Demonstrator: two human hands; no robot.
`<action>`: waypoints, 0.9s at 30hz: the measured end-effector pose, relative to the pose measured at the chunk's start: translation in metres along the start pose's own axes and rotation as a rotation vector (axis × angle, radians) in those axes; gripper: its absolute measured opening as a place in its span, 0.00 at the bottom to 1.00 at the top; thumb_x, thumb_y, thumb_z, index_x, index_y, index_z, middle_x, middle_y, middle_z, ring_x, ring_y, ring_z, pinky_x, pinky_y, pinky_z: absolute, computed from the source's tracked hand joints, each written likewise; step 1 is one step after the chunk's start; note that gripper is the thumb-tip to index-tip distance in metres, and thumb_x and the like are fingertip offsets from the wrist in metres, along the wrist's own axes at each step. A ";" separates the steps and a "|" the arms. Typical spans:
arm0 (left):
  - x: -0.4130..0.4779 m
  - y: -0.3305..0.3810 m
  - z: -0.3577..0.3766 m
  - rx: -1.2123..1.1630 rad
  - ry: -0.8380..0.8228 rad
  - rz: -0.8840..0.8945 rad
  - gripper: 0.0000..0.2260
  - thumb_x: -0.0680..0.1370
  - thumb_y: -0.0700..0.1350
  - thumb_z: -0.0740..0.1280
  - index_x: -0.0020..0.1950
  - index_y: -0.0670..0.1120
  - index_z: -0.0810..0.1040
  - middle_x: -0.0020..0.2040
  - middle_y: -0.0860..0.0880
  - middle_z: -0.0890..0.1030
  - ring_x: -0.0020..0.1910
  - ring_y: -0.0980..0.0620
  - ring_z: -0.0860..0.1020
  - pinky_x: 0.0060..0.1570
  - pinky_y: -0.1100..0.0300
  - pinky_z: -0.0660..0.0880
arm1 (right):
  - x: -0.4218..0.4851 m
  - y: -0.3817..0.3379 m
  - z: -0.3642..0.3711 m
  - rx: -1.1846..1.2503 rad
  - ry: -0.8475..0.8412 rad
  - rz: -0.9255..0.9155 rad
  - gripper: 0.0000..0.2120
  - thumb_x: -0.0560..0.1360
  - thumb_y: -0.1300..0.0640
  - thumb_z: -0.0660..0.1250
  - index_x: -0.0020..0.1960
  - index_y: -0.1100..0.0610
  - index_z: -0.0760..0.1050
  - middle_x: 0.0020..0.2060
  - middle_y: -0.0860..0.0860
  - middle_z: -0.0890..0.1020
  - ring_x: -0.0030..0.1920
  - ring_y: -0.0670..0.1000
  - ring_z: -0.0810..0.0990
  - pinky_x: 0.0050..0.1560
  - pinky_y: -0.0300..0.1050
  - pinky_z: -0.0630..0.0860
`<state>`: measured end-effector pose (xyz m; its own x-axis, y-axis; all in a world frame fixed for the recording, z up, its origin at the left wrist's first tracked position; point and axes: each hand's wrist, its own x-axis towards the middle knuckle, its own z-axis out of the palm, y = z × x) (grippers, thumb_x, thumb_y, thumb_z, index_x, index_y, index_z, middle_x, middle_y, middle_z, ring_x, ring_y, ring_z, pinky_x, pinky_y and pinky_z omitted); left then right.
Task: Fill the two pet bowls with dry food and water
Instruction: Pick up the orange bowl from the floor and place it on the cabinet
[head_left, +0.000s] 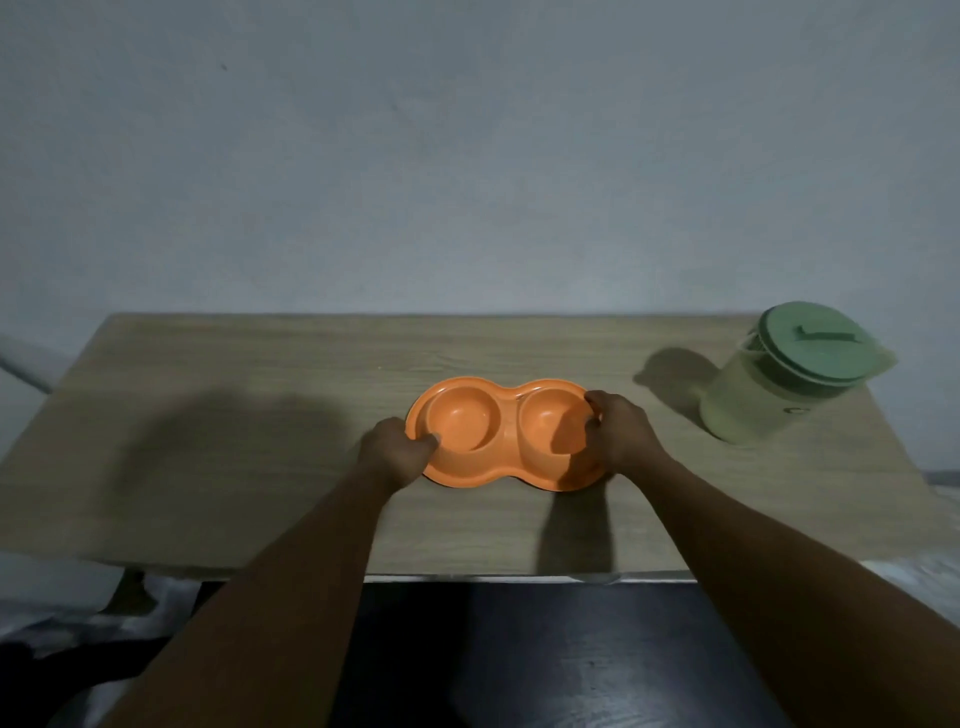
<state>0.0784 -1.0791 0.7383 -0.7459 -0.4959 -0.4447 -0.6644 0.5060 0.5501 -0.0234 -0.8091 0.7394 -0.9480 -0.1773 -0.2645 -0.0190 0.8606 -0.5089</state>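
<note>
An orange double pet bowl (506, 415) with two round wells lies on the wooden table (260, 395), near its middle. Both wells look empty. My left hand (397, 444) grips the dish's left rim, thumb over the edge of the left well. My right hand (618, 428) grips the right rim, fingers curled over the edge of the right well. A pale green jug (779, 379) with a darker green lid stands at the table's right end, apart from both hands.
A grey wall rises straight behind the table's far edge. The near edge of the table runs just below my forearms, with dark floor beneath. Pale cloth shows past the table's left and right sides.
</note>
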 end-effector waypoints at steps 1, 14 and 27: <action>0.000 -0.001 -0.001 0.007 -0.017 0.007 0.16 0.76 0.55 0.69 0.54 0.43 0.79 0.54 0.43 0.82 0.53 0.42 0.79 0.52 0.54 0.74 | -0.003 0.000 -0.002 0.008 0.006 0.006 0.23 0.78 0.62 0.63 0.73 0.59 0.71 0.67 0.61 0.77 0.67 0.63 0.75 0.65 0.55 0.72; -0.079 0.006 0.026 0.215 0.254 0.360 0.21 0.74 0.51 0.67 0.64 0.46 0.71 0.58 0.41 0.73 0.54 0.37 0.78 0.53 0.42 0.77 | -0.090 0.050 -0.042 -0.079 0.126 -0.099 0.19 0.79 0.54 0.65 0.68 0.58 0.76 0.61 0.59 0.78 0.62 0.59 0.78 0.60 0.50 0.73; -0.241 0.049 0.265 0.398 0.202 0.873 0.16 0.71 0.47 0.59 0.53 0.42 0.80 0.48 0.43 0.80 0.46 0.40 0.80 0.46 0.50 0.79 | -0.195 0.268 -0.050 -0.171 0.150 -0.224 0.17 0.75 0.58 0.63 0.62 0.56 0.80 0.57 0.54 0.82 0.57 0.58 0.80 0.51 0.53 0.79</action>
<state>0.2128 -0.7479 0.6853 -0.9852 0.0727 0.1551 0.1215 0.9349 0.3335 0.1409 -0.5199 0.6958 -0.9502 -0.3102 -0.0317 -0.2736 0.8783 -0.3920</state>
